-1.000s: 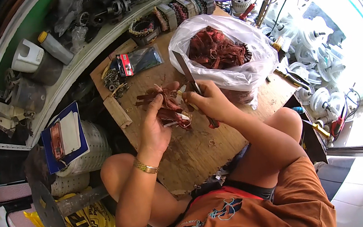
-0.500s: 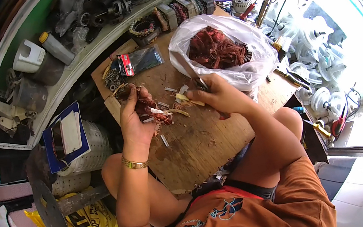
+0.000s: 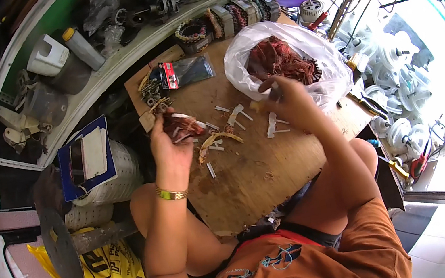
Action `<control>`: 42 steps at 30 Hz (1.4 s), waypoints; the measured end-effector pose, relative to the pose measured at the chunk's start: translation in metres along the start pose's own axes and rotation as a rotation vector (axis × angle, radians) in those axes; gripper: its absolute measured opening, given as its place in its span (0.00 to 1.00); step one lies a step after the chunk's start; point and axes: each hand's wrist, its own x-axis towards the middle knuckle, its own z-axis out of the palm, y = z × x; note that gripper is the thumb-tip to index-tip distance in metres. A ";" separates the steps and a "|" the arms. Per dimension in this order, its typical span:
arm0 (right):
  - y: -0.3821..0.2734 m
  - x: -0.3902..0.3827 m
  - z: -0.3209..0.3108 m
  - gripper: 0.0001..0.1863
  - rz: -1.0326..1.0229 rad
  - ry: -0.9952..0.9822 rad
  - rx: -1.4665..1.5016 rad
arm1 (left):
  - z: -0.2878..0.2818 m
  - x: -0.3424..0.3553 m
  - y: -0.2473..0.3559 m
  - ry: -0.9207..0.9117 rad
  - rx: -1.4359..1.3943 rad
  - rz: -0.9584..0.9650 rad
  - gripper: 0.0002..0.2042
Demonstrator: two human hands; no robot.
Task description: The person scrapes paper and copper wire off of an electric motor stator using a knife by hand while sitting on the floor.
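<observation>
My left hand [image 3: 170, 147] is closed around a bundle of reddish copper wire [image 3: 186, 128] with white strips in it, above the left part of the wooden board. My right hand [image 3: 289, 99], smeared by motion, is raised in front of a white plastic bag [image 3: 235, 52] with its fingers curled. A dark, shiny thing shows within its grip, too blurred to name. A yellowish piece [image 3: 257, 106] shows by its fingertips. Inside the bag lies a heap of reddish wire [image 3: 277, 60]. White strips [image 3: 237, 114] and a curved tan strip [image 3: 216, 138] lie between my hands.
The wooden board [image 3: 243, 194] rests over my lap. A packet with a red label [image 3: 168, 76] and small metal parts [image 3: 152, 95] are at its far left. Wound motor stators [image 3: 193, 34] line the back. Pliers [image 3: 369, 104] sit at the right edge, with white plastic parts [image 3: 401, 93] beyond.
My right hand has moved right and away from the left hand; the long blade seen in it is no longer distinct. More white strips show on the board. The whole view has shifted slightly.
</observation>
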 end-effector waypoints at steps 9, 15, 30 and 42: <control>-0.033 -0.024 0.066 0.15 -0.186 0.077 0.155 | 0.017 -0.019 -0.056 -0.081 0.092 -0.075 0.15; -0.040 -0.016 0.032 0.09 0.235 -0.163 0.631 | 0.009 -0.008 -0.029 0.014 -0.090 -0.012 0.07; -0.027 -0.020 0.029 0.12 0.334 -0.446 0.951 | 0.021 -0.039 -0.044 -0.558 0.785 -0.026 0.13; -0.027 -0.011 -0.010 0.13 0.310 -0.266 0.787 | 0.024 -0.033 -0.007 -0.574 1.313 0.200 0.06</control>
